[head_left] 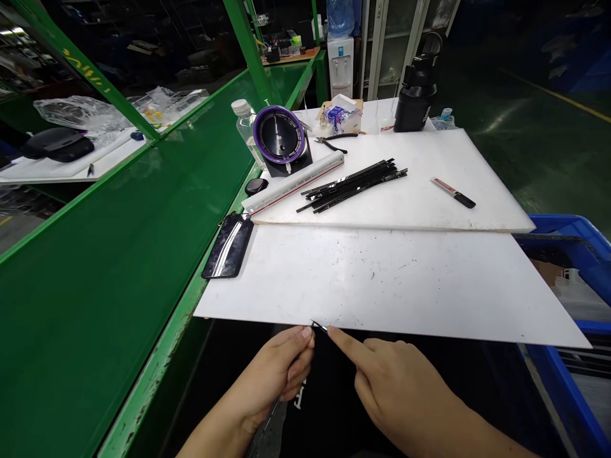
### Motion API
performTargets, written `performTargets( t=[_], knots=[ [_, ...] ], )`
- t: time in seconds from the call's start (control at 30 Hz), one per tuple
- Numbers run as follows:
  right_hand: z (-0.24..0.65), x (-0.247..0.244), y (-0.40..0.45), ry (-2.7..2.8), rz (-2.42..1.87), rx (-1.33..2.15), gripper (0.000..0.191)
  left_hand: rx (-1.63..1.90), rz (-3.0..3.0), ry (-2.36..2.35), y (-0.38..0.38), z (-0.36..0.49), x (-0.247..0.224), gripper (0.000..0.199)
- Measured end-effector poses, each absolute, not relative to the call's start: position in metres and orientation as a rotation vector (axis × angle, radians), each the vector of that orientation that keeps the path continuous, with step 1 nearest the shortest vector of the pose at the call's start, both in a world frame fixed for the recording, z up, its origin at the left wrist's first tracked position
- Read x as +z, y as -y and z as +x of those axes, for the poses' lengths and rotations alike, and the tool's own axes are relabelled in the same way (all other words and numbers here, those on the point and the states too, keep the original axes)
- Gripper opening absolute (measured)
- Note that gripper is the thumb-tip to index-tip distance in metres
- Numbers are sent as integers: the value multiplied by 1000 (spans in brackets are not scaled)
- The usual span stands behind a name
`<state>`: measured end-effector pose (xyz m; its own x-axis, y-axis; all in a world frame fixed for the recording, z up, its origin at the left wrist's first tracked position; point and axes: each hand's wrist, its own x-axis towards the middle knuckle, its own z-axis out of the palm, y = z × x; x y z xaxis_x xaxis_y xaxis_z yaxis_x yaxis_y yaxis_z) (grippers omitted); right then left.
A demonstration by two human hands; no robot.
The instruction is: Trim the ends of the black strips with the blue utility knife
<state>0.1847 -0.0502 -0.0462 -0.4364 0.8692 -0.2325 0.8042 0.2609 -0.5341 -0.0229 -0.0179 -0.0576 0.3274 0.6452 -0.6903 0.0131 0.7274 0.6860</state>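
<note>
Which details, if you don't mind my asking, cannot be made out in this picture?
Head view: how much of the dark piece lies inside the left hand; the hand itself covers it.
Head view: the folded fingertips of the right hand; the hand hides them.
Head view: the number of black strips; they overlap.
Head view: the blue crate's full extent; the right edge cuts it off.
</note>
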Motion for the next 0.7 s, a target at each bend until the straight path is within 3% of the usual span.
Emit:
performTargets(
  t=[0.4,0.7],
  knots=[
    [178,-53,59,2513,-1675,636,71,464,622,-1184,17,-23,-57,35],
    [183,-47,57,2419,-1657,817,68,446,650,-1172,15,-24,-56,43]
  ],
)
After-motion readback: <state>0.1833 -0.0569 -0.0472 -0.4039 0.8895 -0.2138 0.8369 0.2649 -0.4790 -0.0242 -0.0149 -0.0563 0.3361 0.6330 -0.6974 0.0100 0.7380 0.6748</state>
